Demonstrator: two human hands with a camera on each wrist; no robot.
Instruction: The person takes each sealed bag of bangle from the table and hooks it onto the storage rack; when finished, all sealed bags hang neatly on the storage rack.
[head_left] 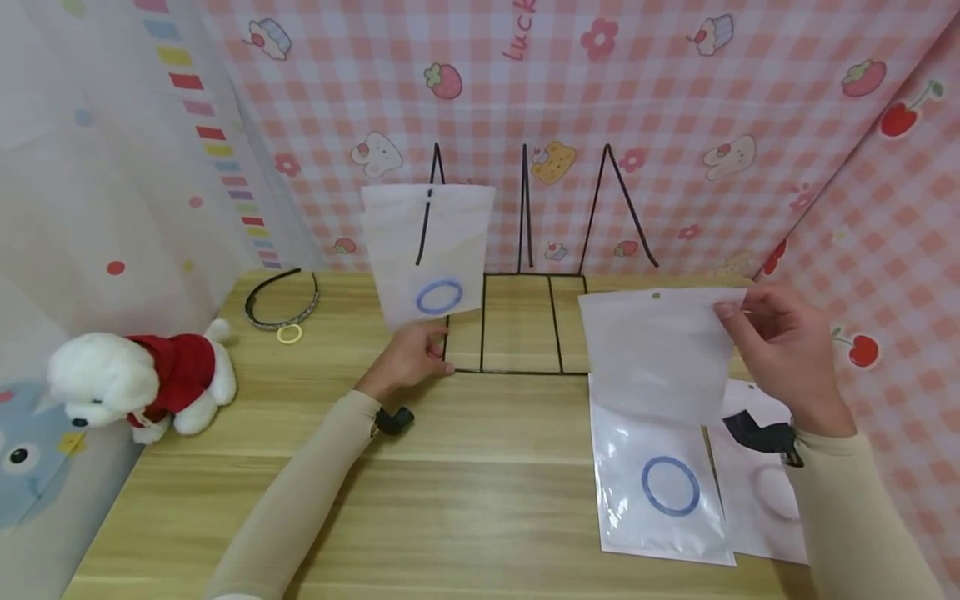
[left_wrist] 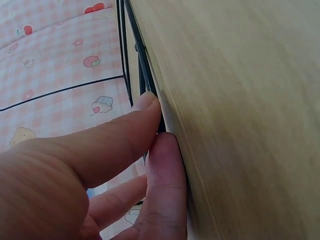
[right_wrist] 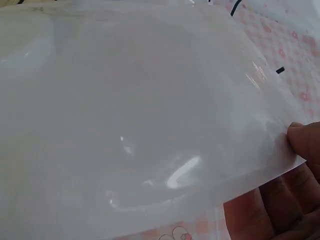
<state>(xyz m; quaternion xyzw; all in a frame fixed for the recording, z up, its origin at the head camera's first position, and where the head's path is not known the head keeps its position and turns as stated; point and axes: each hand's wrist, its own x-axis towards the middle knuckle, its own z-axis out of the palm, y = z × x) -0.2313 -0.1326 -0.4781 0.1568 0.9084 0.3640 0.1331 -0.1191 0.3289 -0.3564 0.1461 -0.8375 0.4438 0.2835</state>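
Observation:
In the head view, a black wire rack [head_left: 517,372] with upright prongs stands at the back of the table. A white plastic bag [head_left: 401,242] with a blue ring on its lower part hangs on the left prong. My left hand [head_left: 408,357] pinches the rack's front left base wire [left_wrist: 142,62] between thumb and fingertips, low against the tabletop. On the right, my right hand [head_left: 787,346] pinches the top corner of a white plastic bag [right_wrist: 125,110] with a hole in its top edge. Directly below, a blue ring [head_left: 670,486] shows on white plastic; whether it is the same bag, I cannot tell.
Beside it lies another white bag [head_left: 757,525] with a pale pink ring, partly behind my right forearm. At left are a white plush dog [head_left: 176,379] in red clothing, a dark headband [head_left: 281,321] and a small yellow ring [head_left: 289,334]. Patterned curtains border the wooden table [head_left: 480,500].

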